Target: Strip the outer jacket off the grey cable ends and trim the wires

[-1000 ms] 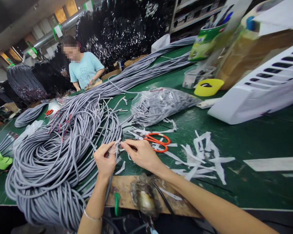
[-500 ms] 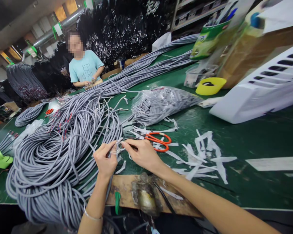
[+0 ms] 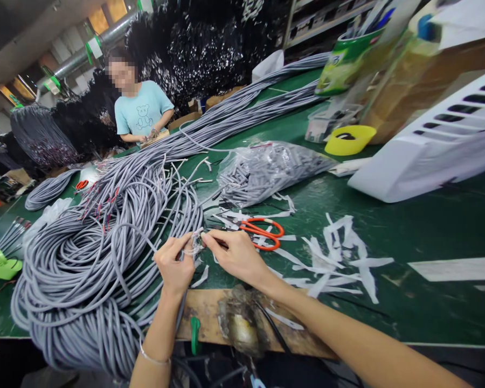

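Observation:
My left hand (image 3: 175, 264) is closed in a pinch on the end of a grey cable, where pale stripped strands (image 3: 194, 243) show between my hands. My right hand (image 3: 232, 253) meets it there, thumb and forefinger pressed together on the same strands. Fine detail at the fingertips is too small to make out. To the left lies a big coiled heap of grey cables (image 3: 76, 258). Orange-handled scissors (image 3: 281, 235) rest just beyond my right hand, among white strips (image 3: 343, 258).
A clear bag of short grey pieces (image 3: 267, 175) lies ahead. Below my hands is a wooden board (image 3: 202, 307) with a stained lump on it. A yellow dish (image 3: 350, 141), green canister (image 3: 343, 64) and white slotted casing (image 3: 424, 145) stand right. A person (image 3: 143, 110) works across the table.
My hands stay in nearly the same place, still pinching the strands. The view has shifted very slightly, and the person across the table has moved their head a little.

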### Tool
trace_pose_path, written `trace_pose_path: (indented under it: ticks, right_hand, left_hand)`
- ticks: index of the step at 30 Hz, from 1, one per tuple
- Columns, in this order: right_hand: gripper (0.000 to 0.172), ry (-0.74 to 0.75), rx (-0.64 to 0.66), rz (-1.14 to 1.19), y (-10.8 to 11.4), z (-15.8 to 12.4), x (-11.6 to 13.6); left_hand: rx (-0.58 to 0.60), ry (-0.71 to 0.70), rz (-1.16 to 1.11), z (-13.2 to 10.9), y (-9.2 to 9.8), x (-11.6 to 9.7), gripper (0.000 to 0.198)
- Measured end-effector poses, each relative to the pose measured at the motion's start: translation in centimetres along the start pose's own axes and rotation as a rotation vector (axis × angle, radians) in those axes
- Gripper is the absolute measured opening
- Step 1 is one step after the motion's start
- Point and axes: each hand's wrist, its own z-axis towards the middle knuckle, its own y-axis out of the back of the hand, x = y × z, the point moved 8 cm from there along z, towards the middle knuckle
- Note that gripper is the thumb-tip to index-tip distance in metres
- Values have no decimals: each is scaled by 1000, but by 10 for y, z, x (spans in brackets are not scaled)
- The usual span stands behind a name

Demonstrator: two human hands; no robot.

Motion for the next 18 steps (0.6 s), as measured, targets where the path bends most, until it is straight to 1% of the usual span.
trace_pose_path:
  ticks: [11, 18]
  right_hand:
    - [36, -6, 35, -13, -5, 0, -1]
    - [36, -69, 66, 111, -11, 1, -7]
  left_hand:
    - [-14, -76, 68, 1, 0, -5, 18]
    - [-22, -90, 95, 1, 1, -7, 19]
